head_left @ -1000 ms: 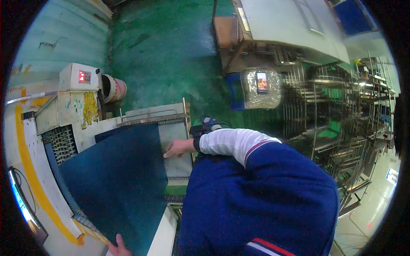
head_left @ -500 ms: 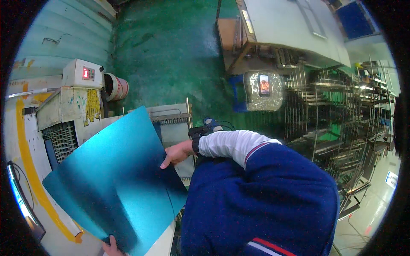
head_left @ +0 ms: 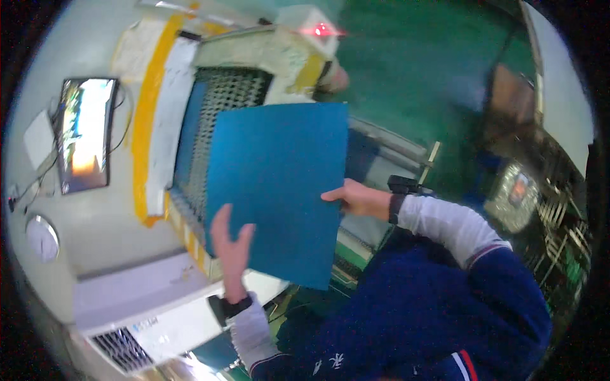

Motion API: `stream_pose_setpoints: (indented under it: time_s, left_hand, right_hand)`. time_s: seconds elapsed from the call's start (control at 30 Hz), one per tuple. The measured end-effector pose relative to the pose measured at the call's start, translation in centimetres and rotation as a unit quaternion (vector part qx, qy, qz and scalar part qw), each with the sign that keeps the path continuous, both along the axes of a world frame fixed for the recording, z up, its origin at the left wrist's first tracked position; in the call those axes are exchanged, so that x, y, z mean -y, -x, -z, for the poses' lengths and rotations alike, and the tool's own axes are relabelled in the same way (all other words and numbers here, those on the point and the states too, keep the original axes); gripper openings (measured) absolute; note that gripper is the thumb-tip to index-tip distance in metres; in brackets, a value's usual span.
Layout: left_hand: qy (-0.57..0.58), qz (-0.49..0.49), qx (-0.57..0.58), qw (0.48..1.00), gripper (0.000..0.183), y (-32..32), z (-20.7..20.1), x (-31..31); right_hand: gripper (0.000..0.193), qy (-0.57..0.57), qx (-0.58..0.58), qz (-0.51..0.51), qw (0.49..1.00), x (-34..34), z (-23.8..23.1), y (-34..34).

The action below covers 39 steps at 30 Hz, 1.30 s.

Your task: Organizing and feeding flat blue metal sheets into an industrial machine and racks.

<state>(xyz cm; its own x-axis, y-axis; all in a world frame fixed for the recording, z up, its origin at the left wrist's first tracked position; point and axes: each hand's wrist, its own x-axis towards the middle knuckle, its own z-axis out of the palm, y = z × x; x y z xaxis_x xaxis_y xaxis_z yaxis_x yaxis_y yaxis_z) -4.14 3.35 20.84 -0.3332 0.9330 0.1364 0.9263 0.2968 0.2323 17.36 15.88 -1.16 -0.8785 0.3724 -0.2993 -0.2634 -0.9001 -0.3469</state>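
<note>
Largest item first: the pale machine (head_left: 244, 47), with its dark mesh bed (head_left: 238, 89) beside and partly behind the work. Hazard: sheet edge or corner catching in the mesh if lowered at a tilt; likely result a bent corner.

Next, the metal-edged frame (head_left: 389, 138) to the right, partly hidden by the sheet. Possible scrape if the sheet swings that way.

Blue sheet (head_left: 276, 184): held up between the person and the machine, broad face in view. Looks thin; probably flexes or creases if the support is one-sided.

Right hand (head_left: 363, 198): pinching the sheet's right edge, thumb on the near face. A slack pinch could let the sheet pivot; a hard one could dent the edge.

Left hand (head_left: 232, 247): thumb and fingers spread over the lower left part, not clenched; contact cannot be told. Smudging is possible if the palm rubs.
</note>
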Motion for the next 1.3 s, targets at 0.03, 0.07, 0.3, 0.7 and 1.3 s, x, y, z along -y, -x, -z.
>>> stream_pose_setpoints:
  time_s: [0.03, 0.07, 0.3, 0.7, 1.3]
  left_hand:
    - [0.013, 0.043, -0.027, 0.999, 0.067, -0.5, 1.4, 0.9]
    - [0.018, 0.069, -0.009, 0.997, 0.075, -1.1, 2.6, 1.7]
    - [0.088, 0.03, -0.041, 0.995, 0.093, -3.2, 7.7, 2.8]
    - [0.045, 0.005, -0.135, 0.99, 0.079, 6.0, 11.8, -1.9]
    - [0.031, -0.009, -0.123, 0.992, 0.076, 10.8, 12.8, -1.8]
  right_hand:
    - [0.034, -0.012, 0.015, -0.014, 1.0, 0.0, -0.7, 1.3]
    - [0.034, -0.024, 0.032, -0.026, 0.999, 0.0, -1.5, 2.3]
    - [0.043, -0.01, 0.093, -0.016, 0.995, -0.6, -3.1, 12.2]
    - [0.03, -0.204, 0.028, -0.032, 0.978, -4.8, 2.2, 19.7]
    - [0.027, -0.087, 0.02, -0.233, 0.968, 1.8, 1.1, 2.6]
